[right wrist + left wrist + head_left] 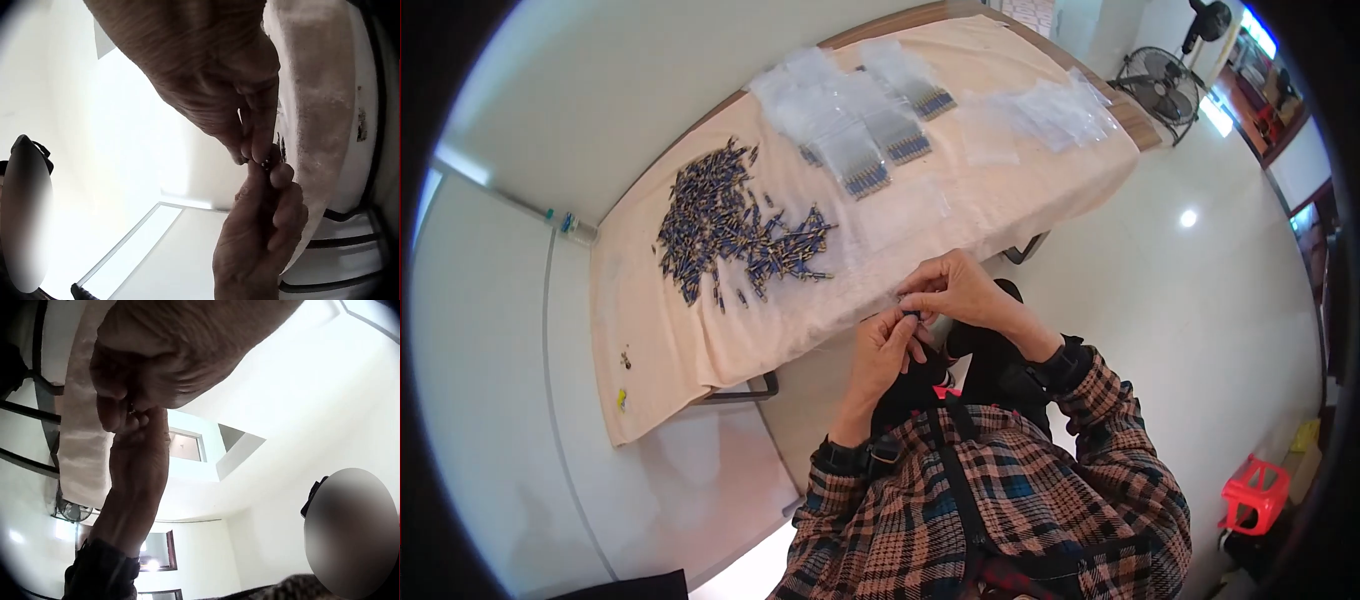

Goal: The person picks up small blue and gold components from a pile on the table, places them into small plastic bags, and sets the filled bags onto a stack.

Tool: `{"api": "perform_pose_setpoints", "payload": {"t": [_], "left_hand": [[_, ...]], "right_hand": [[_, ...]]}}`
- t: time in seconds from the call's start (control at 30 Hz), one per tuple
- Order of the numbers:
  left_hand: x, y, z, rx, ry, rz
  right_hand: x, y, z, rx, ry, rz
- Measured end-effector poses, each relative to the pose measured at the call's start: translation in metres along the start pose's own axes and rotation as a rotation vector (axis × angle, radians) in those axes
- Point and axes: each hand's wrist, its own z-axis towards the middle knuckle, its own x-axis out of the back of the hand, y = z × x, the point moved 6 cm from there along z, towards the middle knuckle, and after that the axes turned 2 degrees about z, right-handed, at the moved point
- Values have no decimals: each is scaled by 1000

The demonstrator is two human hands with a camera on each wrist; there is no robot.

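Both hands meet just off the near edge of the cloth-covered table, above the lap. Between thumb and fingers, the left hand [882,348] pinches a small dark blue piece [911,314]. From the other side the right hand [962,290] closes its thumb and fingertips on the same piece. A tiny metallic end [267,164] shows between the fingertips in the right wrist view; the rest is covered by fingers. Beyond the hands lies a large loose pile of small blue-and-gold pieces [710,225], spread over the table's left half.
Clear plastic bags holding rows of blue-and-gold pieces [867,181] lie at the table's far middle. More clear bags [1055,115] are on the right. A peach cloth [990,195] covers the table. A black fan [1160,85] and red stool [1255,495] stand on the floor.
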Motion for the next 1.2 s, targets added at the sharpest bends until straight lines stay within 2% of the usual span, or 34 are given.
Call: {"api": "perform_pose_setpoints", "payload": {"t": [0.17,0.23,0.43,0.53,0.63,0.7,0.73,0.77,0.8,0.83,0.87,0.9,0.97,1.03,1.2], "left_hand": [[-28,-4,0,23,-56,-23],[-35,-4,1,41,-67,-32],[-47,-3,4,92,-161,113],[-49,3,8,118,-224,197],[-46,7,12,160,-289,286],[-37,18,23,-49,-211,426],[-32,24,28,-154,-172,493],[-25,24,36,-158,-176,494],[-8,39,44,-374,54,662],[4,54,46,-589,290,821],[8,53,57,-596,288,822],[14,56,66,-642,382,927],[21,56,75,-725,578,1129],[23,46,85,-698,577,1110],[26,38,94,-609,498,1056]], "right_hand": [[18,9,-22,53,10,-52],[25,14,-31,-18,9,33],[42,15,-47,-90,18,104],[45,16,-53,-118,-41,92],[50,11,-58,-49,-24,103],[53,8,-57,-17,-16,106],[63,3,-52,30,74,91],[75,-2,-47,78,165,76],[86,-7,-43,127,257,62],[92,-9,-35,131,260,63],[108,-11,-27,150,393,86],[121,-11,-21,169,526,110],[132,-6,-4,177,554,126],[142,-4,11,188,606,156],[143,2,33,135,565,183]]}}
